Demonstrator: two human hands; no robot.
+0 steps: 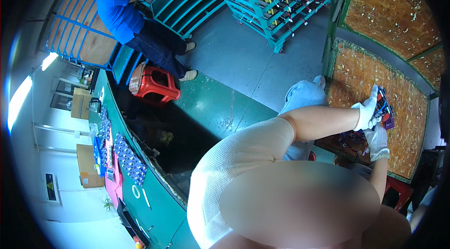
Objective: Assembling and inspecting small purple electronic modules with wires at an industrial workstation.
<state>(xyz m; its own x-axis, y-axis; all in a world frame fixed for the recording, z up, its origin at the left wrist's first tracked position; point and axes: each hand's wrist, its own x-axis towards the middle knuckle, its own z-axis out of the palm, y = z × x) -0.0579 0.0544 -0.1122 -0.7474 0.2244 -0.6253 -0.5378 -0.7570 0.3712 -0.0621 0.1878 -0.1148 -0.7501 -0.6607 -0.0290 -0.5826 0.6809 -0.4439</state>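
Note:
In a white glove, my left hand [368,112] closes on a small assembly [386,109] with dark, blue, red and purple parts. It is held above a worn brown wooden board [405,141]. My right hand [376,142], gloved in white too, is at the lower purple end of the assembly. Its fingers are bent and partly hidden, so I cannot see clearly whether they grip it. Beside the right hand, several dark purple parts with reddish bits [351,140] lie on the board, partly covered by my arms.
A green rack [276,45] holds rows of yellow-and-black parts with wires. A person in blue [123,14] stands by blue metal frames, near a red stool [157,85]. On a green bench [161,202] sit several blue-purple parts [129,157]. Light-blue cloth [304,96] shows beside my left arm.

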